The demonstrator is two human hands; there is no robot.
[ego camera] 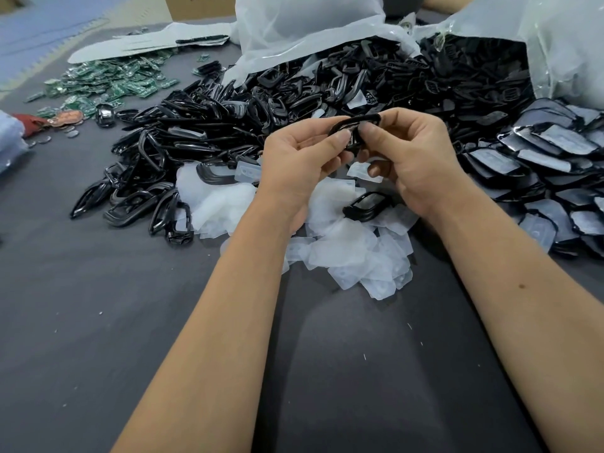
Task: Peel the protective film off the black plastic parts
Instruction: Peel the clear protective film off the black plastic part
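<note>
Both hands hold one black plastic frame part (358, 121) above the table's middle. My left hand (299, 158) grips its left side, thumb on the front. My right hand (411, 152) pinches its right end between thumb and forefinger. Whether film is still on the part is hidden by my fingers. Below my hands lies a heap of peeled translucent white film pieces (343, 243), with another black frame (367, 204) resting on it. A large pile of black frame parts (202, 138) spreads to the left and behind.
Flat black parts with film on them (549, 171) are stacked at the right. Two white plastic bags (294, 31) spill parts at the back. Green circuit boards (111, 80) lie at the far left. The dark table mat (130, 322) stretches toward me.
</note>
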